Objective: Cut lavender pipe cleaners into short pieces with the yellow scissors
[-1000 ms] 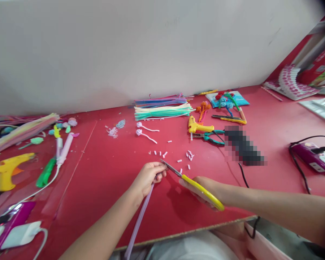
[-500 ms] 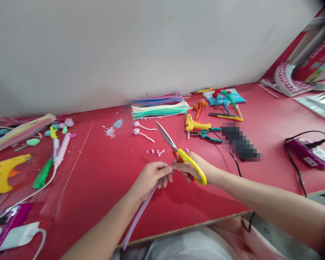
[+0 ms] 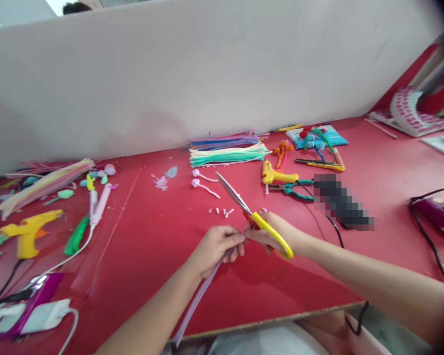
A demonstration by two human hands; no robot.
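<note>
Scissors swung up since a second ago, blades now clear of the lilac strands | my left hand: pinched closed around them, lengths trailing toward the red table's near edge | my right hand: curled round handles, fingertips meeting left's | snipping seems paused

Pipe-cleaner bundle is lying at rear of table, near partition. Two stalked buds are lying in front of it; cut bits are lying nearer, beyond left hand. Strands are trailing from left hand toward front edge; scissors are sitting in right hand. Pliers are lying before glue gun, right of buds. Second glue gun is lying far left, behind power strip.
</note>
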